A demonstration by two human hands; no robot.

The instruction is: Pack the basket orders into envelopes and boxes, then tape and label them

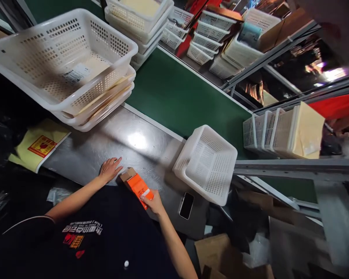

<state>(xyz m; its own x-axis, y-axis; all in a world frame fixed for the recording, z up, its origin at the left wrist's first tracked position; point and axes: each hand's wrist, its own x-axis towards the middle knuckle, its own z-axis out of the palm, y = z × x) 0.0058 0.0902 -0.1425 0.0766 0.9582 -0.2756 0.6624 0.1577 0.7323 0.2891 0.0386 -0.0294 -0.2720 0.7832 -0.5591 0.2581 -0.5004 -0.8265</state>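
An orange cardboard box (138, 186) with a brown end flap lies at the near edge of the metal table (104, 149). My right hand (153, 200) grips its lower right end, the thumb on top beside a small white label. At the box's other end, a little to the left, my left hand (110, 169) holds nothing, its fingers stretched out and apart over the metal. A phone (186, 205) with a dark screen rests to the right of my right hand. What the box contains is hidden.
White baskets (85, 120) are stacked at the left, the top one holding a labelled sheet. More baskets (205, 164) stand at the right by the green conveyor belt (174, 91). A yellow bag (43, 145) lies at the left edge. Cardboard (212, 250) lies below right.
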